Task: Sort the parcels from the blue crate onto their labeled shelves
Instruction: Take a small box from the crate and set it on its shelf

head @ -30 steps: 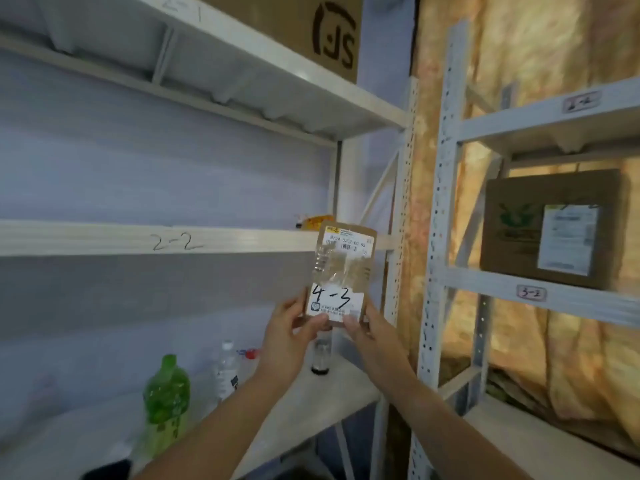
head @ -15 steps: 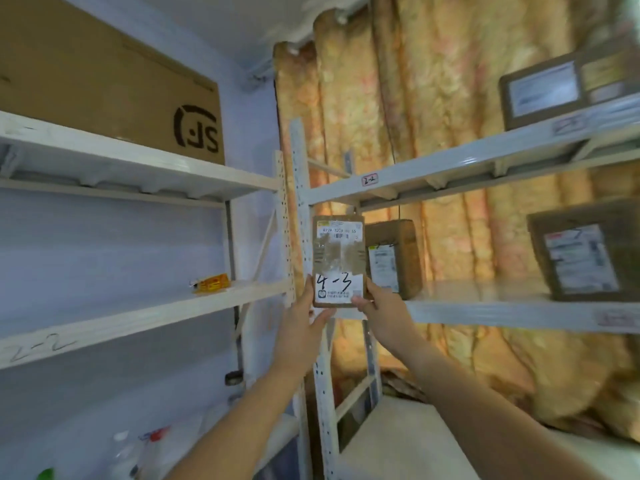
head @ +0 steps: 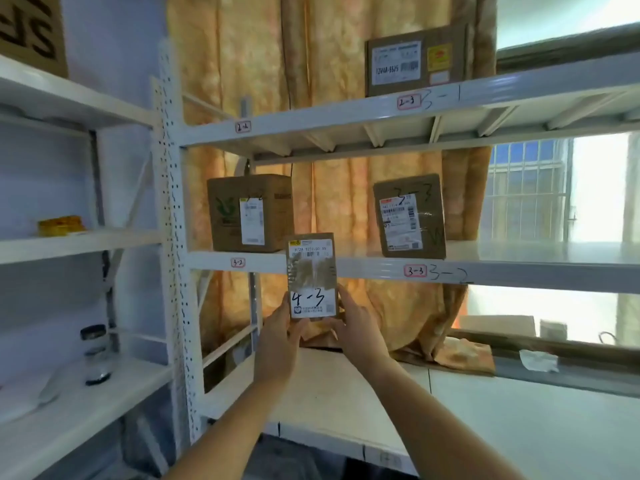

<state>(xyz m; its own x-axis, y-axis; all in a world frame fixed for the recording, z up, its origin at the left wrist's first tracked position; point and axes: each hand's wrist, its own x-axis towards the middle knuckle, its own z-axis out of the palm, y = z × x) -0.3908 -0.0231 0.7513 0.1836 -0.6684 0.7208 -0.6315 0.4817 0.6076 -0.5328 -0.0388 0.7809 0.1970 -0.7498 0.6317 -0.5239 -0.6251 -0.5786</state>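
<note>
The left hand (head: 277,334) and right hand (head: 356,327) pinch the parcel (head: 312,275) marked 4-3 by its lower edges, upright at centre. Boxes (head: 250,213) at its 11, 1 and 2 o'clock sit shelved. No 4-3 label shows, so this parcel is likely still unplaced.

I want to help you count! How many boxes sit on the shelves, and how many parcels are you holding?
Cardboard boxes on shelves: 4 (top box, left box, right box, corner box)
Held flat parcel: 1
Total: 5
</note>
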